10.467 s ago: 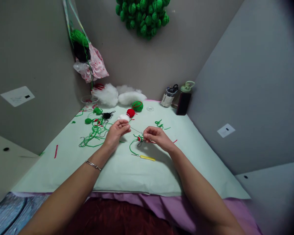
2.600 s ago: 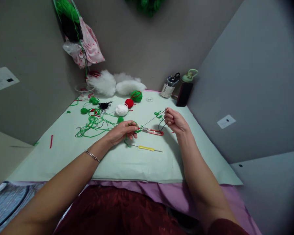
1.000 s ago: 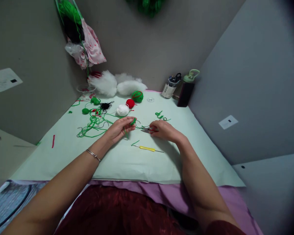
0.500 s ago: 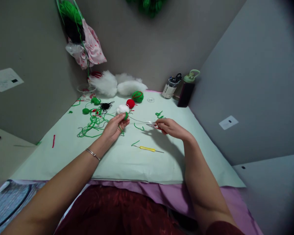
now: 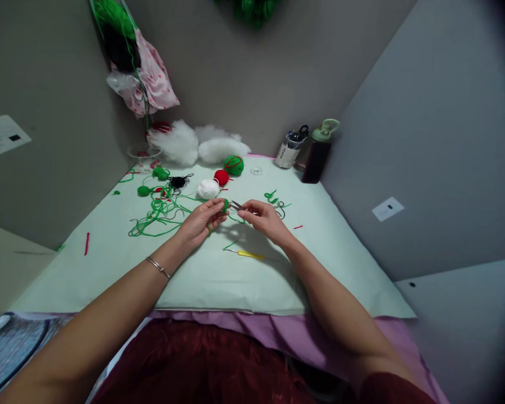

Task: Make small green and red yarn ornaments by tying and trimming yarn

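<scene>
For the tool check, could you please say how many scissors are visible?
2: metal-bladed scissors in the right hand, and apparently black-handled scissors in the white-labelled cup, where others may be hidden.

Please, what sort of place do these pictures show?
Probably a small yarn-craft corner: balls of yarn such as the white ball and red ball, fluffy white stuffing and a yellow-handled crochet hook lie on a covered table between grey walls.

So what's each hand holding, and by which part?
Left hand: green piece, fingertips at its near side. Right hand: scissors, by the handle end, blades out.
</scene>
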Action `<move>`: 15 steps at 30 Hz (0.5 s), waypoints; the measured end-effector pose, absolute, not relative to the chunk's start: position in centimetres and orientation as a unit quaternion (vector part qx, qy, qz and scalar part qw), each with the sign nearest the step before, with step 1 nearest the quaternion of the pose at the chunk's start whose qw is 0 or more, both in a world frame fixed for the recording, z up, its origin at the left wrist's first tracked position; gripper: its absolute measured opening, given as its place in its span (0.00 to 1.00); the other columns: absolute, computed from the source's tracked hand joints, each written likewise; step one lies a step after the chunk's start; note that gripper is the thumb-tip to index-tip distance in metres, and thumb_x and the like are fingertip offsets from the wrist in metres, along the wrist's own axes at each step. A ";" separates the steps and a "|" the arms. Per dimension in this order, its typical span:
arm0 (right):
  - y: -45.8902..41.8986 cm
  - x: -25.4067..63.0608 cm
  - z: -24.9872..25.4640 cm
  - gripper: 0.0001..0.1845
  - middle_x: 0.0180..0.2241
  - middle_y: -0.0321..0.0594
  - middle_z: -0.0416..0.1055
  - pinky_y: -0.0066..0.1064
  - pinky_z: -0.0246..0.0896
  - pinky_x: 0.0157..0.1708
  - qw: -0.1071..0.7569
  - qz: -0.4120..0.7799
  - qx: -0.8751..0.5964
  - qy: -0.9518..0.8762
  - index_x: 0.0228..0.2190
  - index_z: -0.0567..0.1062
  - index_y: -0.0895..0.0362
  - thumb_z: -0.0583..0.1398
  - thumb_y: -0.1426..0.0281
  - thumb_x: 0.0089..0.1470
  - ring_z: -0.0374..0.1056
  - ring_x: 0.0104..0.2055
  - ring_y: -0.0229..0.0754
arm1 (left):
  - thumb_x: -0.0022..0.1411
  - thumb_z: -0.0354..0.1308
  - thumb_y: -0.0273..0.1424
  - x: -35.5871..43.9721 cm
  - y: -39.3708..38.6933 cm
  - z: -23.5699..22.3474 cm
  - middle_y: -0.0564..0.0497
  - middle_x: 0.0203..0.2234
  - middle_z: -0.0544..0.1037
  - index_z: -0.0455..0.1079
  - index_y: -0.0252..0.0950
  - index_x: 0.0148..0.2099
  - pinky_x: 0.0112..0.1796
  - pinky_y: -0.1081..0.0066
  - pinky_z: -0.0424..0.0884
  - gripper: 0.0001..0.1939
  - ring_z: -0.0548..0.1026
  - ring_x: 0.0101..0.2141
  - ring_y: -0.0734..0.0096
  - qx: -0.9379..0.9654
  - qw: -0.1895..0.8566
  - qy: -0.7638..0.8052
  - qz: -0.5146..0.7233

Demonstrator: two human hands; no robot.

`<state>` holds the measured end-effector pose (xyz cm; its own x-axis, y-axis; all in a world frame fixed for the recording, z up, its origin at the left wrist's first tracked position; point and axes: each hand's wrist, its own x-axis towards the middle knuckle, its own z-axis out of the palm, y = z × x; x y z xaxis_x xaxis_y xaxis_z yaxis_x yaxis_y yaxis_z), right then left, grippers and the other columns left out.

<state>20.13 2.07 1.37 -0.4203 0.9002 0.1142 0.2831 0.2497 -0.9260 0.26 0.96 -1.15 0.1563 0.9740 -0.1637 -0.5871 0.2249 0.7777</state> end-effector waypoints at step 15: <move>2.0 20.8 1.8 0.18 0.30 0.35 0.67 0.26 0.52 0.29 0.299 0.486 -0.351 -0.743 0.34 0.75 0.58 0.65 0.55 0.53 0.57 0.29 0.33 | 0.57 0.66 0.22 0.6 0.5 -0.8 0.50 0.31 0.79 0.75 0.29 0.40 0.33 0.79 0.77 0.07 0.78 0.29 0.78 0.313 0.701 0.348 0.538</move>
<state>20.81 1.97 1.78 -0.5741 0.8122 0.1036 0.2308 0.2819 -0.9313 0.62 0.53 -0.78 0.1796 0.9721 -0.1512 -0.5356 0.2255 0.8138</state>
